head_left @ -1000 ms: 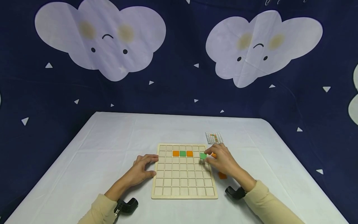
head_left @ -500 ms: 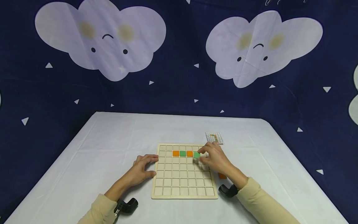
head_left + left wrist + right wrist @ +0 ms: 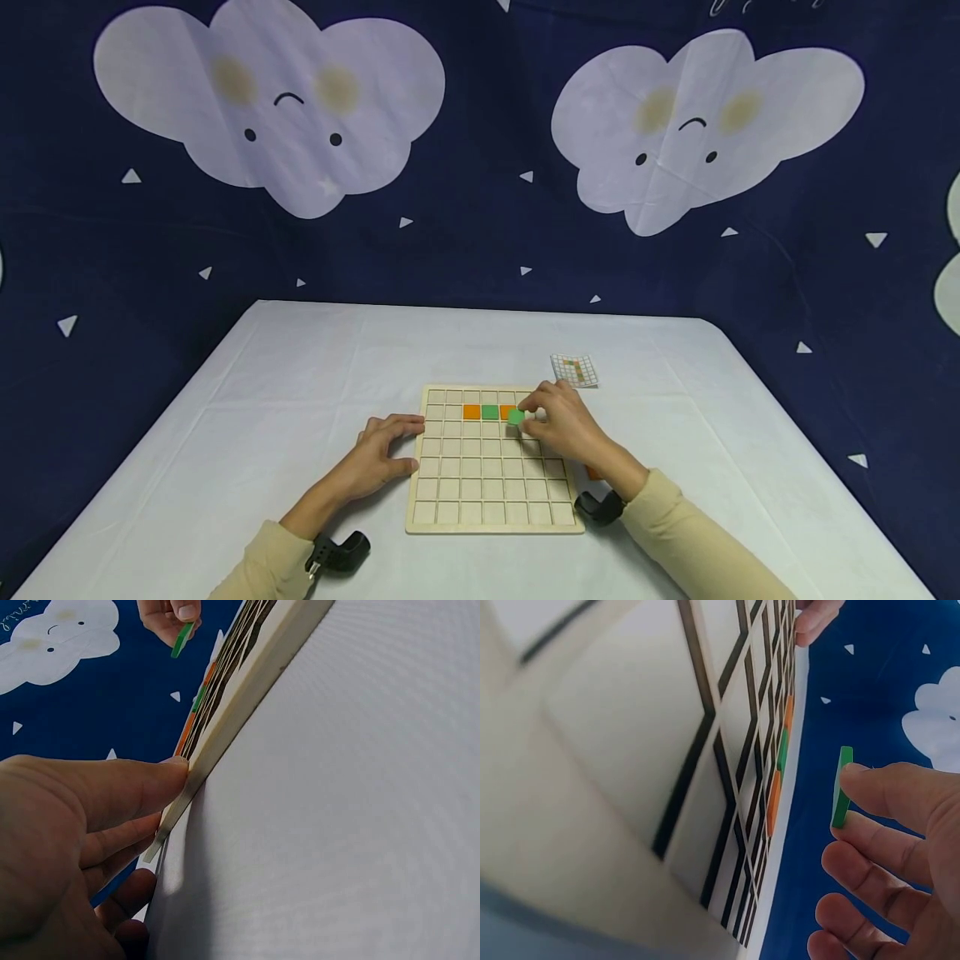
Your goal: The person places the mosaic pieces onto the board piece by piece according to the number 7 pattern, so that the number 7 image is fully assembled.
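A square wooden grid board (image 3: 495,528) lies on the white table. My right hand (image 3: 561,419) pinches a green square tile (image 3: 516,417) between thumb and fingertips, above the board; in the right wrist view the green tile (image 3: 843,787) stands apart from the board, seen edge-on. A left orange tile (image 3: 472,412), a seated green tile (image 3: 490,412) and a right orange tile (image 3: 505,411) sit side by side in the board's second row. The held tile partly covers the right orange one in the head view. My left hand (image 3: 378,458) rests its fingertips and thumb against the board's left edge.
A small printed grid card (image 3: 575,370) lies behind the board's far right corner. Another orange tile (image 3: 593,473) lies right of the board, mostly hidden by the right forearm. A dark blue cloth (image 3: 495,167) with clouds hangs behind the table.
My right hand has moved left across the board with the green tile, from the right-hand columns to over the right orange tile. The left hand stays in place.
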{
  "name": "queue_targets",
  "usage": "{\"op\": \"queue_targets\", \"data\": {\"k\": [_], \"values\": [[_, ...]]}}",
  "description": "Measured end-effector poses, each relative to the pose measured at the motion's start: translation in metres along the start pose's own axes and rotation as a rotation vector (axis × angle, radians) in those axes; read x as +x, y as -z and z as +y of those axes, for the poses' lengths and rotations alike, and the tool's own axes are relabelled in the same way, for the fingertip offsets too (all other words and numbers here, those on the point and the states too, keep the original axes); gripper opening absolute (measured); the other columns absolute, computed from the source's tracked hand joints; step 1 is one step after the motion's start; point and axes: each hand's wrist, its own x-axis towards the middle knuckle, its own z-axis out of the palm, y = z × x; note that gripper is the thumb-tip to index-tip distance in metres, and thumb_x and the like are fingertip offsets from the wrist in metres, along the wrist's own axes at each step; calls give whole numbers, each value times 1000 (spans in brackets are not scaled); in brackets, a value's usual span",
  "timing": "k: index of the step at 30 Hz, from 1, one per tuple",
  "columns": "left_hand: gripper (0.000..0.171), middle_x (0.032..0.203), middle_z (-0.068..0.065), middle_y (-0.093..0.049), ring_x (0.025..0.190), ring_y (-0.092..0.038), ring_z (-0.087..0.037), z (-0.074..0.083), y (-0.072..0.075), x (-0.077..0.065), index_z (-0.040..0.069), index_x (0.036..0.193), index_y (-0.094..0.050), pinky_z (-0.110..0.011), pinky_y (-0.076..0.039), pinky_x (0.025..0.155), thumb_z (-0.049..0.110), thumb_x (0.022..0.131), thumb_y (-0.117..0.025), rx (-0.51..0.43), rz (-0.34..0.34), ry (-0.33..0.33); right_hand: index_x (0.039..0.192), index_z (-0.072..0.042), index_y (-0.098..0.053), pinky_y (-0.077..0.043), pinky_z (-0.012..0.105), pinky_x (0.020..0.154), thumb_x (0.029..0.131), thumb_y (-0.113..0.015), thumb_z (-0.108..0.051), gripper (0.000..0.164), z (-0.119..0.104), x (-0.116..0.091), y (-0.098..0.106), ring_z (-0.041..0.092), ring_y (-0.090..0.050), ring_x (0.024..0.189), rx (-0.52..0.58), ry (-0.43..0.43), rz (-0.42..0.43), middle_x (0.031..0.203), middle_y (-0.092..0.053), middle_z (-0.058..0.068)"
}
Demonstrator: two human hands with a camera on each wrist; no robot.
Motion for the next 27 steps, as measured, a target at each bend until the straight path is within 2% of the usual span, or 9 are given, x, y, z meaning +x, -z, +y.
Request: {"op": "queue_targets", "data": {"k": [7, 11, 14, 27], "values": [[47, 134, -6, -54, 105, -36, -16, -2, -3, -1, 4, 119, -62, -36, -19, 87, 8, 73, -74, 7, 45, -72, 96, -11, -72, -33, 32, 78, 77, -73, -21, 22, 1, 2, -5, 12, -40, 80, -24, 21, -10, 89, -63, -2], [47, 135, -5, -54, 106, -37, -17, -2, -2, 0, 5, 119, -62, -36, -21, 87, 9, 74, -74, 12, 30, -52, 96, -11, -72, -33, 32, 78, 76, -74, -21, 23, 1, 4, -7, 11, -40, 79, -33, 12, -20, 88, -62, -3], [48, 137, -3, -52, 110, -37, -19, -1, 0, 0, 7, 121, -61, -38, -21, 89, 9, 75, -74, 8, 5, -13, 97, -12, -72, -34, 33, 79, 76, -73, -21, 23, 1, 5, -8, 11, -41, 80, -34, 12, -31, 87, -62, -3], [48, 136, -4, -53, 109, -37, -18, 0, 0, -1, 6, 120, -62, -37, -21, 88, 8, 74, -74, 6, 15, -12, 96, -14, -72, -34, 32, 77, 77, -75, -23, 21, 1, 7, -12, 11, -41, 79, -72, -5, -93, 87, -62, -4]]}}
